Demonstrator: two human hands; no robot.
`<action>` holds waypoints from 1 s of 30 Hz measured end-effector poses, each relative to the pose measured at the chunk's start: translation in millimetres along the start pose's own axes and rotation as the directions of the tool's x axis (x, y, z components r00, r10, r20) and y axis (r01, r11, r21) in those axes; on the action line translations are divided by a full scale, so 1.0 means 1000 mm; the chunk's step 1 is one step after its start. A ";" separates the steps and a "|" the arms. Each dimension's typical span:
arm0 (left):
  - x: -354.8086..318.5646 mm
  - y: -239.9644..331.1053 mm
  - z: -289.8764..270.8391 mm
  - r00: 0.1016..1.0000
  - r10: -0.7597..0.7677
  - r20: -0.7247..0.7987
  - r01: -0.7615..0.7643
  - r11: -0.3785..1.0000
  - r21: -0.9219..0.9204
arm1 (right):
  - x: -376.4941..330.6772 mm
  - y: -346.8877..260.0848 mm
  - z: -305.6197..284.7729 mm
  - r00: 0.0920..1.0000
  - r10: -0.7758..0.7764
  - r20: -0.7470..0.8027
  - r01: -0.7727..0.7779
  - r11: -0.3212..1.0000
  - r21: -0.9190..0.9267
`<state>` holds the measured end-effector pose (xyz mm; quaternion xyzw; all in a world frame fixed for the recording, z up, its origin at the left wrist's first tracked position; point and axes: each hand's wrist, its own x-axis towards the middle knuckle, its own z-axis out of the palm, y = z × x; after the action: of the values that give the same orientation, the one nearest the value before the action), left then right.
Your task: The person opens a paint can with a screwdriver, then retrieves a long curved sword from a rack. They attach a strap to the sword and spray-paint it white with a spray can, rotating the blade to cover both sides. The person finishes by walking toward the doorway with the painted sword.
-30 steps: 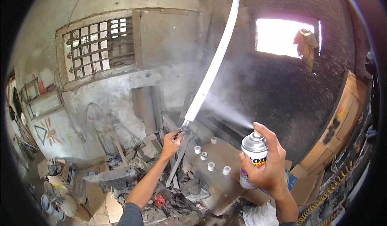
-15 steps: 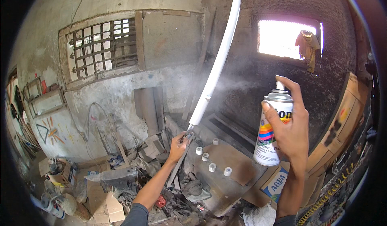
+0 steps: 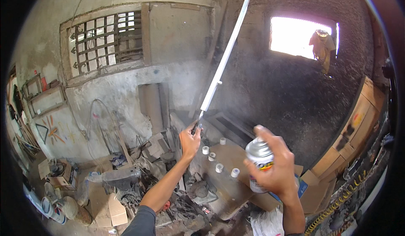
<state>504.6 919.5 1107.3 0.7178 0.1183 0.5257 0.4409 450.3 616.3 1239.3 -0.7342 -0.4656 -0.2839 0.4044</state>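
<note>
In my left hand (image 3: 190,143), closed fingers grip the thin metal lower end of a long white bar (image 3: 220,65). A small dark piece, too small to name, shows at the fingers. The bar leans up and right past the upper edge, with a small peg on its side. My right hand (image 3: 276,166) is wrapped round a spray paint can (image 3: 259,151) with a silver top. Its index finger lies over the nozzle, which it hides. The can is right of the bar's lower end and apart from it. A faint haze hangs nearby.
Several small white cylinders (image 3: 219,167) stand on a low bench with a cardboard sheet (image 3: 232,154). Rags and scrap (image 3: 147,194) cover the floor at left. Cardboard (image 3: 348,130) leans at right, near a yellow coiled hose (image 3: 333,206). A barred window (image 3: 105,44) is in the back wall.
The spray can has moved down and left and tilted. The white bar has turned, showing a narrower side and its peg; its lower end is higher. The mist has thinned.
</note>
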 end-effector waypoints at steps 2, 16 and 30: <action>-0.002 0.004 0.004 1.000 -0.017 -0.020 0.017 1.000 -0.001 | 0.000 0.006 0.007 0.992 -0.033 0.121 0.026 0.998 0.059; -0.111 -0.061 -0.072 0.978 -0.166 -0.123 0.161 0.986 -0.050 | 0.220 0.044 -0.058 0.952 -0.036 -0.304 0.026 0.999 -0.036; -0.181 -0.108 -0.125 0.956 -0.155 -0.250 0.148 0.988 -0.045 | 0.252 0.010 -0.050 0.815 -0.335 -0.473 0.297 0.942 -0.157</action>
<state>353.2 931.1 915.0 0.6279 0.2213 0.5791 0.4705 559.5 685.4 1461.6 -0.5643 -0.4512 -0.5423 0.4288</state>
